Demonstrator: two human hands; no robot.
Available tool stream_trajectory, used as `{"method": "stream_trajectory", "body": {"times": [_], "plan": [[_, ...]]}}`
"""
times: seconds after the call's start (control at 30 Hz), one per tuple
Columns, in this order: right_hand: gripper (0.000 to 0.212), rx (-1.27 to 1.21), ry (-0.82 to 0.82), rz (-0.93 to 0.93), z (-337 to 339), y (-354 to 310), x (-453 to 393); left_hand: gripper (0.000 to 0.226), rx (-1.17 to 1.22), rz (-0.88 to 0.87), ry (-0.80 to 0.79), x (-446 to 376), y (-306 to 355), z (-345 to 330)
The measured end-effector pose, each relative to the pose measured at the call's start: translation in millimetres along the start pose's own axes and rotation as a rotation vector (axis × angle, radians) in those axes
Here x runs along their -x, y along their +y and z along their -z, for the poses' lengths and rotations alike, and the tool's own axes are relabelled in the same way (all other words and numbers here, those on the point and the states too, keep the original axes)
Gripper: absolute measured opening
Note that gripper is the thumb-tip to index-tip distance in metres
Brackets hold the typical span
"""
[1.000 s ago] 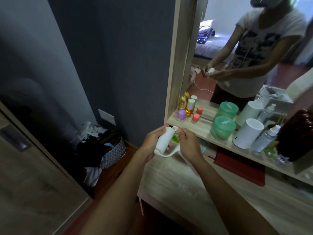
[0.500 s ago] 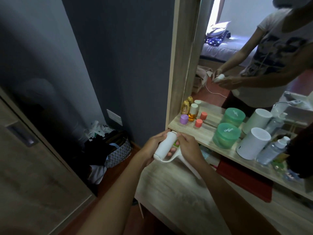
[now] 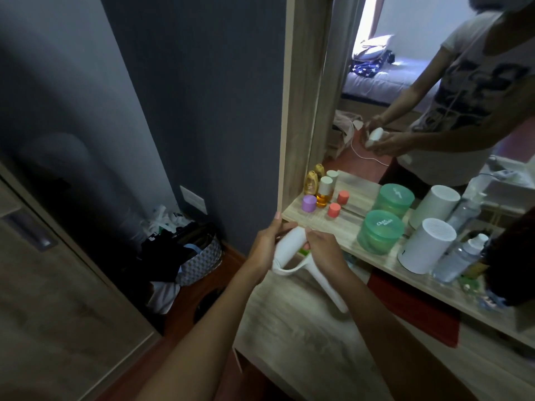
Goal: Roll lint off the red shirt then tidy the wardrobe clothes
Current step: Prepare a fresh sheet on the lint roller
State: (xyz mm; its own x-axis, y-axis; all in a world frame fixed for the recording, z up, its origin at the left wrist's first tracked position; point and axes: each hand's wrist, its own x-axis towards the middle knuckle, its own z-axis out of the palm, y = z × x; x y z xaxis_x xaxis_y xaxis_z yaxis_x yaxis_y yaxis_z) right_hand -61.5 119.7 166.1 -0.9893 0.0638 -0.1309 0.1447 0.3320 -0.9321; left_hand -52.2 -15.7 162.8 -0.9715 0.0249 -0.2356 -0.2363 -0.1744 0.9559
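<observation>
I hold a white lint roller (image 3: 289, 248) in both hands above the wooden dresser top (image 3: 304, 328). My left hand (image 3: 267, 246) grips the roller head from the left. My right hand (image 3: 321, 250) holds the roller's top end, fingers curled over it, while the white handle (image 3: 330, 287) sticks out down and right under my wrist. No red shirt is in view. A wardrobe door (image 3: 43, 285) with a recessed handle fills the lower left.
A shelf (image 3: 356, 227) under a mirror (image 3: 434, 82) carries small bottles, two green jars (image 3: 379, 231), white canisters (image 3: 425, 244) and a spray bottle. A basket of clothes (image 3: 199, 256) sits on the floor by the dark wall. A red mat (image 3: 414, 308) lies under the shelf.
The camera has swung a little left and down, so the shelf and hands sit more to the right. Both hands keep hold of the lint roller, its handle now showing below my right wrist.
</observation>
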Motion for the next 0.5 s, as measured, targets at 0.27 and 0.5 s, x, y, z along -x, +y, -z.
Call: {"method": "stream_trajectory", "body": {"times": [0.27,0.5], "plan": [[0.036,-0.062,-0.125,-0.008,5,6,-1,0.095,0.109,-0.009,0.07,3,1,-14],[0.038,-0.119,-0.102,0.024,8,8,0,0.079,0.081,-0.025,0.236,-15,8,-5]]}}
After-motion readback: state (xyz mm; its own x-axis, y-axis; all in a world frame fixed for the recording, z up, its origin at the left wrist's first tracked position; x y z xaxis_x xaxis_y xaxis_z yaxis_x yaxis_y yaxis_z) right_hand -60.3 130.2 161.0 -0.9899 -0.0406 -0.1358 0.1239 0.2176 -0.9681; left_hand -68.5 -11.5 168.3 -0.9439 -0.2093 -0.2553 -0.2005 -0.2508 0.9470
